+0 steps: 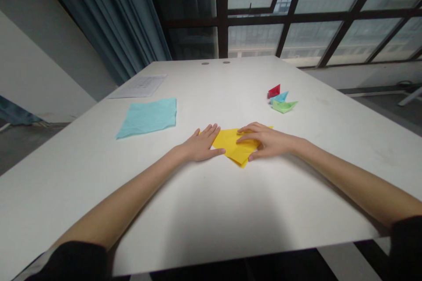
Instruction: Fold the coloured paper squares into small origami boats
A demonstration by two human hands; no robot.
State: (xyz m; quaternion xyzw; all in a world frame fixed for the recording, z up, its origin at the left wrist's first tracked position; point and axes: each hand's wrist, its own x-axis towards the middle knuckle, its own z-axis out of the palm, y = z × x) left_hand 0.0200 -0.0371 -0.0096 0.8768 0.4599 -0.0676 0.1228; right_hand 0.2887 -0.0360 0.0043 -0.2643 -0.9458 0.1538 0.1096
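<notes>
A yellow sheet of paper, folded into a triangle with its point toward me, lies on the white table. My left hand rests flat over the paper's left end, fingers spread and thumb on its lower left edge. Over the right part is my right hand, its fingers apart and slightly bent, the fingertips on the paper and the thumb by its lower right edge. The layers at the bottom point sit slightly apart. The paper's right corner shows just beyond my right hand.
Folded paper boats in red, blue and green stand close together at the right. A light blue cloth lies at the left, with a printed sheet behind it. Windows and a curtain are beyond the table.
</notes>
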